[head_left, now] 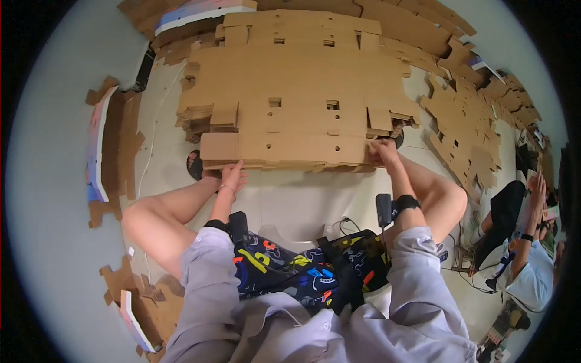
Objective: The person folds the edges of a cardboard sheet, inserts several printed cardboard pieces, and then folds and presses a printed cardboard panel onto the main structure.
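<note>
A tall stack of flat, die-cut brown cardboard sheets point(302, 75) lies on the floor between my legs, with slots, round holes and notched sides. My left hand point(231, 177) is at the near edge, left of the middle; its fingers are apart and the tips touch the edge. At the near right corner, my right hand point(382, 152) has its fingers curled and pinched on the edge of the top sheet. The undersides of the sheets and some of my fingertips are hidden.
More cut cardboard point(463, 124) lies to the right, and further pieces line the far wall. Printed panels point(100, 145) stand on the left. At the lower right sits another person point(532, 266) with a raised hand, near black cables point(478, 284) on the floor.
</note>
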The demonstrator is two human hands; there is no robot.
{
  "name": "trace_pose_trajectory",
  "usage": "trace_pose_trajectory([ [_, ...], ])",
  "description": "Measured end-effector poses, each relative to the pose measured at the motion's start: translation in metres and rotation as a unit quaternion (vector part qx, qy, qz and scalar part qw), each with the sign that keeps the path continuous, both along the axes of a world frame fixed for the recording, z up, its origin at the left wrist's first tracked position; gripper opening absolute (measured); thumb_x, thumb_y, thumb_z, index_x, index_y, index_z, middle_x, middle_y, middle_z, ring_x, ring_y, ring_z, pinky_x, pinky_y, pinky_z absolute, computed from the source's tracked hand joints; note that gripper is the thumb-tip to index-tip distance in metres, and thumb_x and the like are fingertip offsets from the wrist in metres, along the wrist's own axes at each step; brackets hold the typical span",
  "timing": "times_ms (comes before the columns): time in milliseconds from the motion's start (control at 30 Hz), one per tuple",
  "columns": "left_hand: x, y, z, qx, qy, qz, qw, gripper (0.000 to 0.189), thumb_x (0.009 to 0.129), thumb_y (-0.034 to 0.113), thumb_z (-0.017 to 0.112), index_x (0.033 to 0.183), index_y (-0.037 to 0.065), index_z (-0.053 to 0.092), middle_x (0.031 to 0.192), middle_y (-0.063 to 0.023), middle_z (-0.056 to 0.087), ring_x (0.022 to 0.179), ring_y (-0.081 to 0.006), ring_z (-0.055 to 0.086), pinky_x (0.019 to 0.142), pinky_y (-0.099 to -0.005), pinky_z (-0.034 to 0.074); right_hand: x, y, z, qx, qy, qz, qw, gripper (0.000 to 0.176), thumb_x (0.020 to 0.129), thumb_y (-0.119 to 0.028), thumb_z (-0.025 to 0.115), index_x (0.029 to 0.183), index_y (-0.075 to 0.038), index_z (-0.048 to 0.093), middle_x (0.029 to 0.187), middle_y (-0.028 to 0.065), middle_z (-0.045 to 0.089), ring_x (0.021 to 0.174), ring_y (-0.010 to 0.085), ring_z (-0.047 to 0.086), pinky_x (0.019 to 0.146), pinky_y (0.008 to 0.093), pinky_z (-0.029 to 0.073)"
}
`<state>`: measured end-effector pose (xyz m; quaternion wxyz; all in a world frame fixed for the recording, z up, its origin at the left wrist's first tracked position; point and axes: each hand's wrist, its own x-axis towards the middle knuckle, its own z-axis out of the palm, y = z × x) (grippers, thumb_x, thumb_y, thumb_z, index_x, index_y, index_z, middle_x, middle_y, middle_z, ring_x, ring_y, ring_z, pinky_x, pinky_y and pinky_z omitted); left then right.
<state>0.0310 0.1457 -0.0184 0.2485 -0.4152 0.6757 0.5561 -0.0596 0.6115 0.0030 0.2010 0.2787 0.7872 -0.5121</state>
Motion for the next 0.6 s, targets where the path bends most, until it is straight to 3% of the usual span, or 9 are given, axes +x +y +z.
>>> trace_pose_trajectory([
  [33, 0.0, 0.001, 0.001, 0.0, 0.0, 0.002, 1.0, 0.059, 0.084, 0.054, 0.056, 0.124, 0.013, 0.042, 0.098, -0.0064, 0.063, 0.077, -0.0167, 0.06, 0.068, -0.0321, 0.046, 0.013, 0.006, -0.028, -0.005, 0.037, -0.047, 0.998, 0.023, 0.081, -0.024, 0.062, 0.085, -0.002, 0.059, 0.073, 0.0092, 0.063, 0.052, 0.0176, 0.06, 0.045, 0.0293, 0.048],
  [133, 0.002, 0.0, 0.002, 0.0, 0.007, 0.015, 1.0, 0.059, 0.083, 0.053, 0.057, 0.123, 0.011, 0.042, 0.097, -0.0076, 0.063, 0.077, -0.0173, 0.061, 0.066, -0.0319, 0.047, 0.035, -0.007, -0.049, 0.223, 0.112, -0.215, 0.944, 0.034, 0.078, -0.026, 0.065, 0.096, 0.003, 0.058, 0.087, 0.0153, 0.065, 0.071, 0.0235, 0.065, 0.063, 0.0344, 0.053],
  [233, -0.002, -0.007, -0.01, 0.032, 0.02, 0.045, 0.998, 0.058, 0.083, 0.05, 0.058, 0.123, 0.011, 0.041, 0.097, -0.0083, 0.063, 0.075, -0.0185, 0.061, 0.063, -0.0327, 0.048, 0.047, -0.024, -0.02, 0.29, 0.098, -0.218, 0.927, 0.054, 0.075, -0.028, 0.068, 0.113, 0.008, 0.053, 0.11, 0.023, 0.061, 0.099, 0.0308, 0.061, 0.087, 0.0377, 0.048],
  [333, -0.007, -0.015, -0.029, 0.021, 0.05, 0.136, 0.989, 0.057, 0.082, 0.045, 0.06, 0.123, 0.01, 0.041, 0.096, -0.0094, 0.063, 0.071, -0.0204, 0.061, 0.057, -0.0332, 0.048, 0.048, -0.033, 0.017, 0.213, 0.123, -0.246, 0.938, 0.072, 0.074, -0.031, 0.069, 0.128, 0.009, 0.042, 0.127, 0.0264, 0.051, 0.119, 0.0343, 0.049, 0.101, 0.0381, 0.037],
  [433, -0.013, -0.021, -0.029, -0.054, 0.089, 0.222, 0.969, 0.058, 0.082, 0.04, 0.061, 0.125, 0.008, 0.041, 0.095, -0.0112, 0.062, 0.067, -0.022, 0.061, 0.051, -0.033, 0.047, 0.038, -0.005, -0.006, 0.302, 0.083, -0.175, 0.933, 0.081, 0.074, -0.034, 0.07, 0.133, 0.01, 0.036, 0.128, 0.0273, 0.049, 0.12, 0.0352, 0.049, 0.1, 0.0388, 0.038],
  [600, -0.025, -0.051, -0.013, -0.138, 0.11, 0.245, 0.953, 0.056, 0.082, 0.037, 0.061, 0.125, 0.005, 0.047, 0.096, -0.0129, 0.062, 0.064, -0.022, 0.06, 0.048, -0.0333, 0.046, 0.039, -0.003, 0.014, 0.268, 0.073, -0.135, 0.951, 0.07, 0.075, -0.036, 0.067, 0.128, 0.006, 0.046, 0.125, 0.0251, 0.053, 0.119, 0.0352, 0.05, 0.099, 0.0403, 0.039],
])
